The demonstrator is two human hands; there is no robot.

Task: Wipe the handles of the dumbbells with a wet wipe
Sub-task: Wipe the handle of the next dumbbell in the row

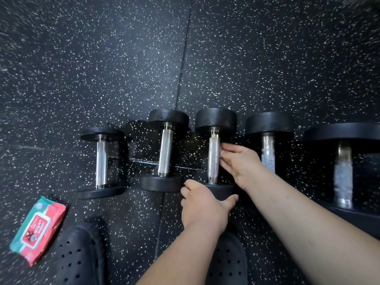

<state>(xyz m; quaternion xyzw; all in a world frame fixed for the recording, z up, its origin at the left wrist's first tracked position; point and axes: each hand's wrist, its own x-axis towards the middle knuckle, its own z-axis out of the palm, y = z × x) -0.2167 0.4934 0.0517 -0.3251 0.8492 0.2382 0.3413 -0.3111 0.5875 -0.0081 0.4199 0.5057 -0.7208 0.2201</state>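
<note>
I'm looking down at five dumbbells in a row on the speckled rubber floor (102,58), handles pointing away from me. The left hand (202,206) is on the middle dumbbell (213,155), fingers curled over its near head (223,192), thumb spread along the rim, gripping it; the right hand (239,159) sits just right of the knurled handle, fingers (225,150) straight and loose, tips touching the metal; whether a wipe lies under them I cannot tell. Left of it are the second dumbbell (164,150) and the smallest dumbbell (101,161); right of it the fourth dumbbell (268,154) and the largest dumbbell (343,173), both handles patchy and glistening. The pack of wet wipes (38,230) lies flat at lower left, well apart from the hands, beside black perforated clogs (80,254).
</note>
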